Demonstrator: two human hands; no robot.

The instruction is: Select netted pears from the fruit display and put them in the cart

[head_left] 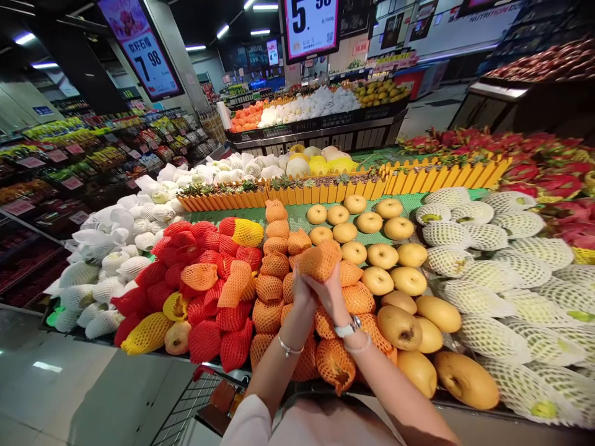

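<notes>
My left hand [304,293] and my right hand [331,295] are close together over the fruit display. Between them they grip a fruit in an orange foam net [318,261], raised above the pile; the net hides most of the fruit. Fingers of both hands are partly hidden behind it. Just left and below lie stacked fruits in orange foam nets [272,266]. To the right of my hands bare yellow-brown round pears [382,255] sit in rows. An orange net with a torn-looking opening [335,362] lies near my right forearm.
Red-netted fruits [204,310] with two loose orange nets on top lie left, white-netted fruits [105,282] beyond. White-netted green fruits [493,272] fill the right side. An orange picket fence [325,192] crosses behind. A shopping cart [186,402] stands at the front left.
</notes>
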